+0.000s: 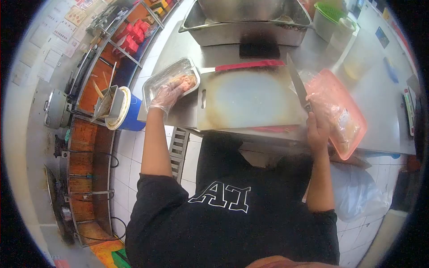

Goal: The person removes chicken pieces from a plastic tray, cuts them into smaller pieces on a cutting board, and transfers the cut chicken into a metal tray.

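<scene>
My left hand [167, 96], in a clear plastic glove, is inside a metal tray [195, 67] at the left of the table. Its fingers are closed around pinkish meat [187, 82] there. In my right hand [318, 128] is a knife [296, 80], its blade pointing up and away beside the right edge of the cutting board. The white cutting board [246, 100], browned at its edges, lies between my hands. Right of the knife, a pink tray [357, 119] holds clear plastic bags [342, 120], partly behind my right hand.
A long red-handled tool [250, 65] lies along the board's far edge. Behind it stands a deep steel container [246, 35]. A green basket [328, 12] is at the back right. To the left, a blue bucket [133, 111] stands below the table, near shelves.
</scene>
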